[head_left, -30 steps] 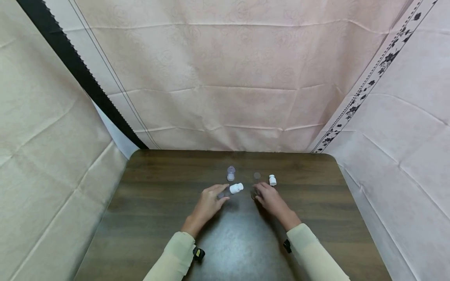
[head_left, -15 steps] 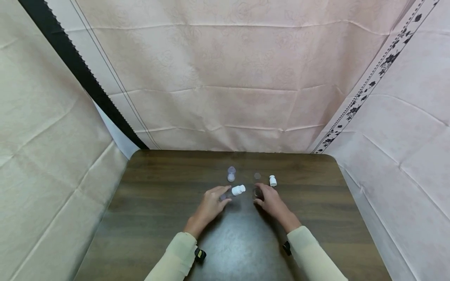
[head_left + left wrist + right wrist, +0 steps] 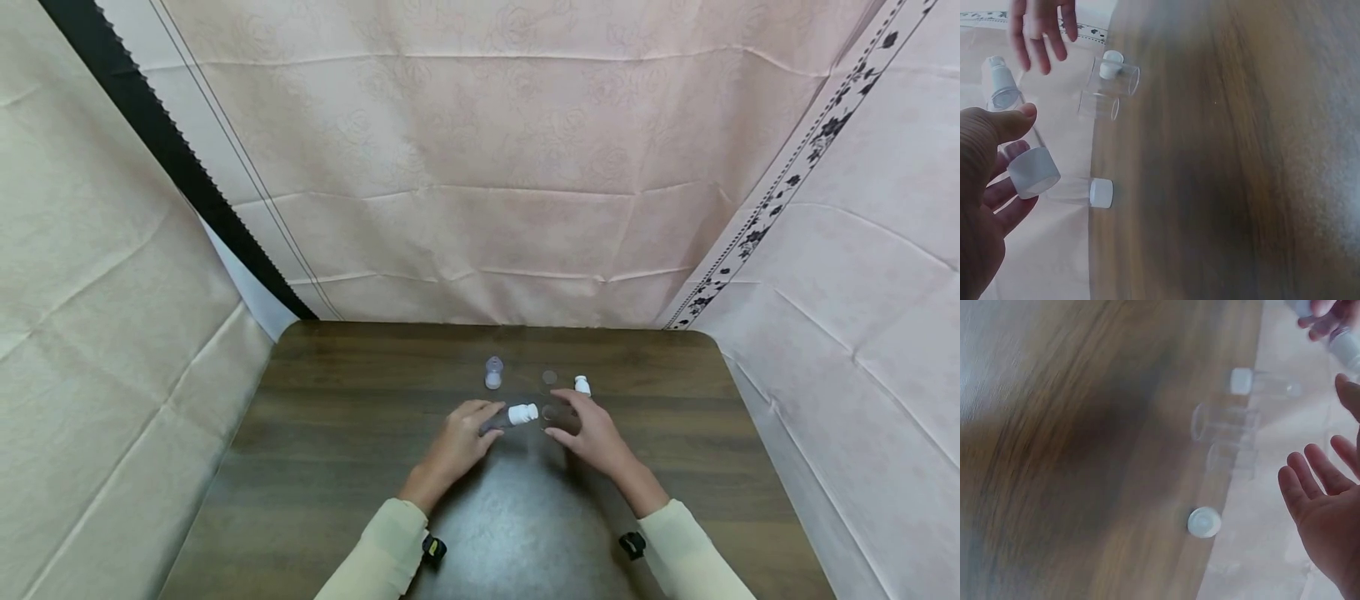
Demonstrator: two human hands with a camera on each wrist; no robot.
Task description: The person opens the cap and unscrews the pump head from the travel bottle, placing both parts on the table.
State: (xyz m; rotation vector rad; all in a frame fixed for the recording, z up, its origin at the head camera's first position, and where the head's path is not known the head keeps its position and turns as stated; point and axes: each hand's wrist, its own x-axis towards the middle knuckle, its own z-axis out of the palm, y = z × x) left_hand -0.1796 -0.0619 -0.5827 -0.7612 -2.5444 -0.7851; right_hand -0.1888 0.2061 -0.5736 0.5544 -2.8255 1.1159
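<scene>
My left hand (image 3: 459, 443) grips a clear bottle with a white pump top (image 3: 1002, 82) and a white base (image 3: 1034, 173), tilted above the table with its pump towards the right hand. My right hand (image 3: 598, 435) is spread, its palm bare in the right wrist view. Near its fingertips stands a clear cylindrical cup (image 3: 1225, 423), with a smaller clear cup (image 3: 1233, 457) beside it. Beyond the right hand stands a loose white pump top (image 3: 582, 385). A clear piece with a white base (image 3: 492, 374) stands behind the left hand.
The brown wooden table (image 3: 322, 467) ends at its far edge, just behind the small pieces. Pale cloth (image 3: 480, 183) hangs behind it and along both sides. Black wrist cameras sit at both sleeves.
My right hand has opened from around the clear cup and drawn back slightly to the right; the cup stays standing. My left hand has moved a little right with the bottle.
</scene>
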